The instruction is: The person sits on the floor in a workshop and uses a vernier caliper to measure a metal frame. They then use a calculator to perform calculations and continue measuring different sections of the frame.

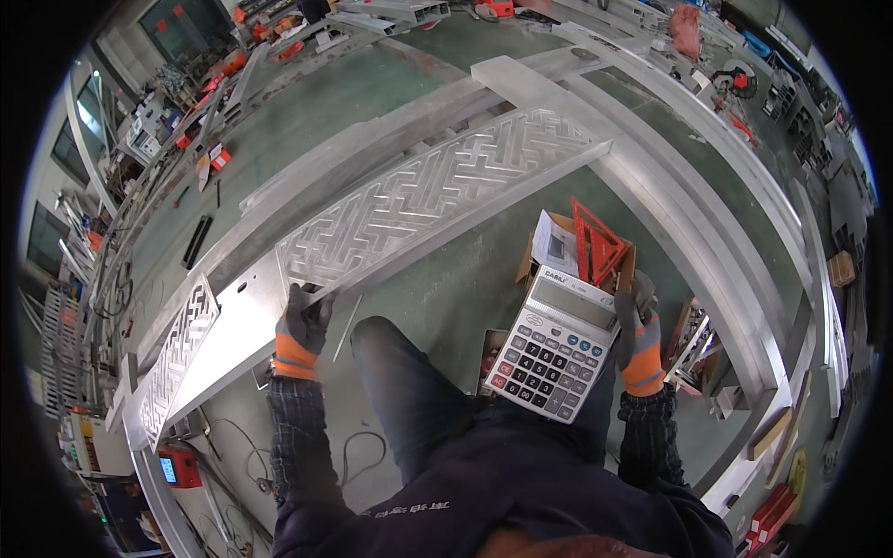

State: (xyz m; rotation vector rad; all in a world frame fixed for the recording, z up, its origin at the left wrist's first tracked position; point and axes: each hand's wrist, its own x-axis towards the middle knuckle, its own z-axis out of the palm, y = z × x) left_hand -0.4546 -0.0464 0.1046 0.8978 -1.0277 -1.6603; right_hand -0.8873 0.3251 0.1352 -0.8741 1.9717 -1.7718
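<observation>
My left hand (pixel 305 331), in a grey and orange work glove, is at the lower edge of a metal panel with a raised lattice pattern (pixel 425 192); its fingertips curl over that edge. In my right hand (pixel 638 342), gloved alike, is a large silver desk calculator (pixel 554 345), held by its right side above my thigh. Behind the calculator stands an open cardboard box (pixel 528 264) with a red triangular square (pixel 596 244) and a printed sheet (pixel 554 243) in it. A smaller cut-out lattice panel (pixel 183 356) lies at the left on a shiny metal plate (pixel 244 314).
Curved metal beams (pixel 698 258) sweep around me at the right and behind the panel. A red device with a lit display (pixel 179 467) sits at lower left, with cables (pixel 237 446) on the floor. A wood block (pixel 769 434) rests on the frame at right, near red cases (pixel 767 519).
</observation>
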